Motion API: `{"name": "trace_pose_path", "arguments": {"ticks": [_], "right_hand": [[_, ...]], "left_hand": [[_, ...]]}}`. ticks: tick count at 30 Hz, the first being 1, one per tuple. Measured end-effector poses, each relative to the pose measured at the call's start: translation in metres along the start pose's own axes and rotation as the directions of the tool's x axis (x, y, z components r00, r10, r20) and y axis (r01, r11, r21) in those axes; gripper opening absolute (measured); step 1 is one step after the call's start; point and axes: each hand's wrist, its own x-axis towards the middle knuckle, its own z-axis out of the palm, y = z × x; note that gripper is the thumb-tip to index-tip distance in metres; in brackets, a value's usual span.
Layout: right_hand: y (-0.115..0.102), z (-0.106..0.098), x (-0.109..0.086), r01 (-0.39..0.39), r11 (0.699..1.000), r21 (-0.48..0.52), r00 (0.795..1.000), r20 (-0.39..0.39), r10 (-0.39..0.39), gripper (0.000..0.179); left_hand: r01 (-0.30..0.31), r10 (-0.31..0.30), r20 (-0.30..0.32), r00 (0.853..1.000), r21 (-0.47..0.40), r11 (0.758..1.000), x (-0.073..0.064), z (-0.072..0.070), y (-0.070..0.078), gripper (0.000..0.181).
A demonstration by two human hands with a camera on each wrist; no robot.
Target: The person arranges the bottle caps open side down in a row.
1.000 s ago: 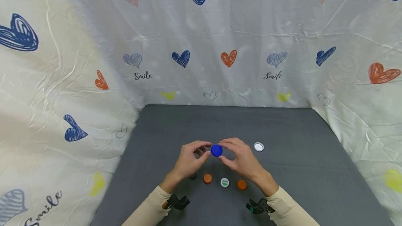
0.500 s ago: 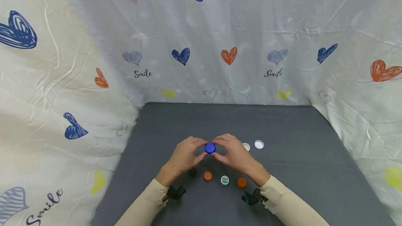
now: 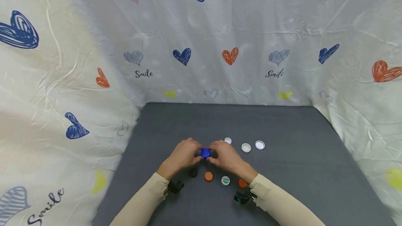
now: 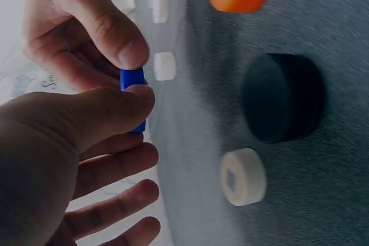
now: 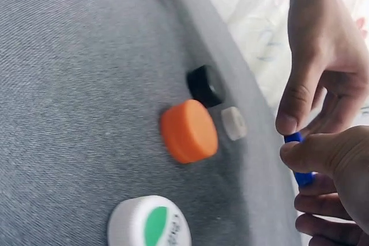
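Between my hands a blue bottle cap [image 3: 205, 153] is held over the grey table. My left hand [image 3: 184, 156] pinches its left side with thumb and fingers. The right hand [image 3: 228, 156] pinches the opposite side, fingertips facing those of the left. In the left wrist view the blue cap [image 4: 133, 78] stands on edge between the two thumbs, partly covered by them. The left hand's other fingers [image 4: 118, 203] spread loosely below it. A cream-white cap [image 4: 243, 177] lies on the table near the left hand, hidden in the head view.
Nearer the body lie a black cap [image 3: 193, 172], an orange cap [image 3: 208, 176], a white cap with a green mark [image 3: 225, 180] and another orange cap [image 3: 242, 183], partly under the right wrist. Beyond the right hand are three white caps [image 3: 246, 148]. A heart-printed cloth [image 3: 207, 27] surrounds the table.
Both hands have shifted left with the blue cap, and slightly back toward the body in the last half second. White caps formerly covered by the right hand now show.
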Motion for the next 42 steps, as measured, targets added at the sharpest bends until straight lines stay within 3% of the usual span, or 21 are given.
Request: {"name": "trace_pose_path", "arguments": {"ticks": [8,17,32,42], "right_hand": [[0.001,0.017,-0.001,-0.034,0.999,-0.041,0.998,0.054,0.036,0.032],[0.002,0.030,-0.005,0.023,0.995,-0.098,0.998,0.064,-0.017,0.025],[-0.005,0.025,-0.005,0.033,0.985,-0.168,0.997,0.073,-0.021,0.027],[0.013,-0.001,-0.010,0.002,0.993,-0.122,0.999,0.036,0.002,0.034]], "left_hand": [[-0.032,0.028,0.049,0.998,0.092,0.995,0.002,0.013,-0.006,0.021],[-0.056,0.034,0.119,0.992,0.193,0.980,0.002,0.025,-0.003,0.021],[-0.055,0.010,0.161,0.987,0.276,0.960,0.004,0.022,0.002,0.021],[-0.008,-0.020,0.135,0.991,0.209,0.978,0.011,0.006,-0.006,0.026]]}}
